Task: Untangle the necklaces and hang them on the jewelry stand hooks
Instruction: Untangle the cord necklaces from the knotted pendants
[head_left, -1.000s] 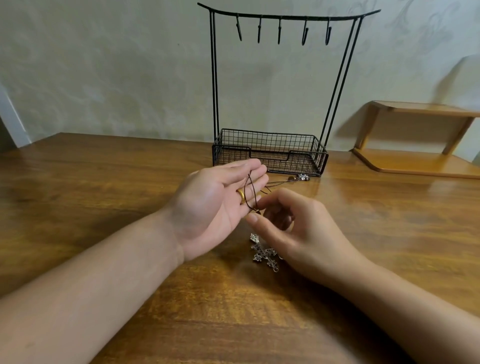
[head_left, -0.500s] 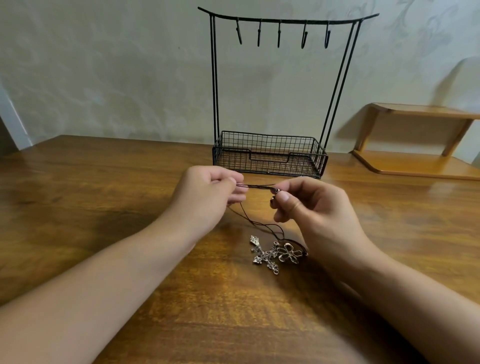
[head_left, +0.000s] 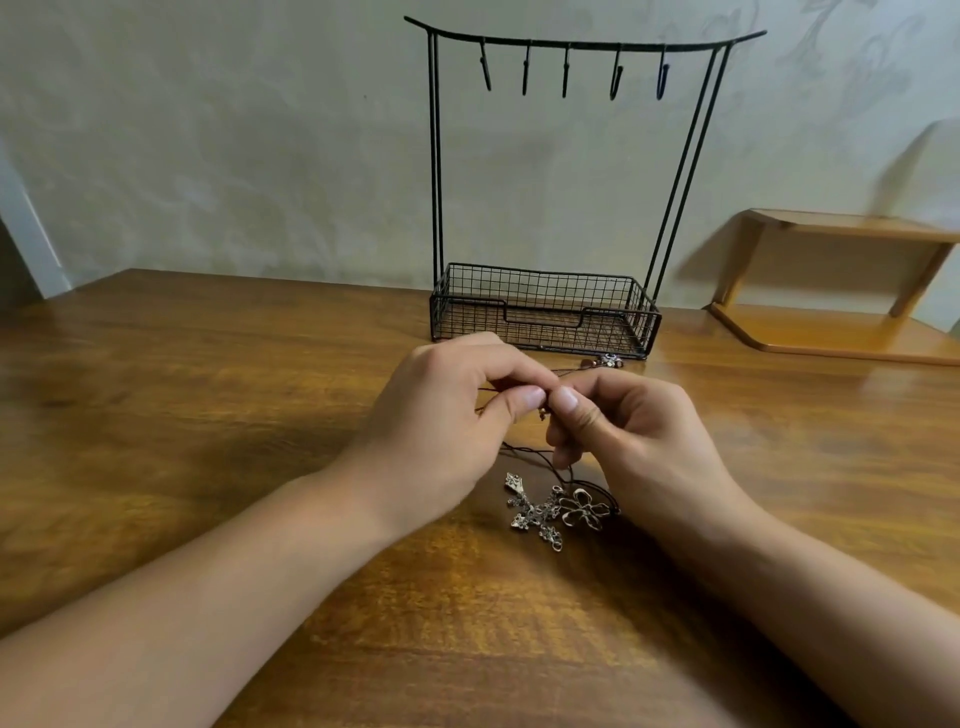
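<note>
My left hand and my right hand meet thumb to thumb above the table, both pinching a thin dark necklace cord. The cord loops down to a silver cross pendant and a wire flower pendant lying together on the wood. Another small silver pendant lies just in front of the stand. The black wire jewelry stand rises behind my hands; several hooks on its top bar hang bare.
The wooden table runs wide to the left and right of my hands. A low wooden shelf sits at the back right against the wall. The stand's mesh basket holds nothing visible.
My left hand turned from palm-up and open to pinching the cord. Both hands then drew together until the thumbs met. The flower pendant came to lie beside the cross.
</note>
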